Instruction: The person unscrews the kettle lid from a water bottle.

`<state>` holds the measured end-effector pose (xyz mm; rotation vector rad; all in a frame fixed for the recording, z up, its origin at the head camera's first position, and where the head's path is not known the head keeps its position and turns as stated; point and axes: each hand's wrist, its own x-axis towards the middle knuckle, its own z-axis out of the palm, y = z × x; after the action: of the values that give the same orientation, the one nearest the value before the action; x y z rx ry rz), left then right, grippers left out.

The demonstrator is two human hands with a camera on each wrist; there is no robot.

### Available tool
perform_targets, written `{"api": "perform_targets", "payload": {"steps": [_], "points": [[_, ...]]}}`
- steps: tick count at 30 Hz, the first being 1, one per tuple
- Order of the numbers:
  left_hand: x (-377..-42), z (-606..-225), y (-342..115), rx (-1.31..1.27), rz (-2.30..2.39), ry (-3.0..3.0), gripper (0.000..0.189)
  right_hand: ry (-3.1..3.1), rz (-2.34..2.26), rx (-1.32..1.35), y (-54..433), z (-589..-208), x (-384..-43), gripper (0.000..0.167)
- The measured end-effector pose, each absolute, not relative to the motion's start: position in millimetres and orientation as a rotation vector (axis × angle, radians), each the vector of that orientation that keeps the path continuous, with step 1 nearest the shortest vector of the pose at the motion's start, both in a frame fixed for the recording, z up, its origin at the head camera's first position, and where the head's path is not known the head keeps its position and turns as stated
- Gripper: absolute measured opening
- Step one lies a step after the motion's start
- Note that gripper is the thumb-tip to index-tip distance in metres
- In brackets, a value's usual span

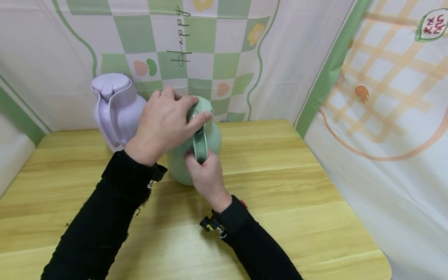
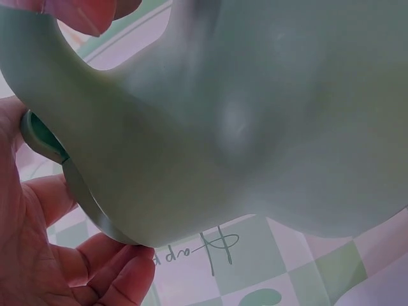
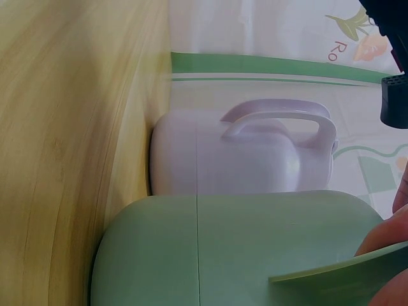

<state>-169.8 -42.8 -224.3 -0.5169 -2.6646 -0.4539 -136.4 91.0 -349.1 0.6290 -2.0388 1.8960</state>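
A pale green thermos jug (image 1: pixel 180 169) stands upright on the wooden table, its handle (image 1: pixel 201 146) toward me. Over its top, my left hand (image 1: pixel 162 120) holds the lid (image 1: pixel 204 104), thumb at the near side and fingers bent round the far rim. The left wrist view shows those fingers (image 2: pixel 95 268) against the lid's edge, beside the jug's smooth green neck (image 2: pixel 127 159). Lower down, my right hand (image 1: pixel 209 177) grips the handle, its thumb along the side. In the right wrist view only its fingertips (image 3: pixel 382 236) show by the handle.
A lilac thermos jug (image 1: pixel 127 112) of the same shape stands just left of the green one, near the back wall. Behind the wooden table (image 1: pixel 280 186) hangs a green-and-white checked cloth (image 1: pixel 201 35); another patterned cloth (image 1: pixel 395 97) hangs at the right.
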Motion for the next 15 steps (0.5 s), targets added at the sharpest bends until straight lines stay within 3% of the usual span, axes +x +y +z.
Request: {"api": "perform_targets", "payload": {"steps": [15], "points": [[-168.5, -227.9, -44.5, -0.54, -0.4, -2.597, 0.068, -2.049, 1.88, 0.61, 91.0, -351.3, -138.2, 0.045]]}}
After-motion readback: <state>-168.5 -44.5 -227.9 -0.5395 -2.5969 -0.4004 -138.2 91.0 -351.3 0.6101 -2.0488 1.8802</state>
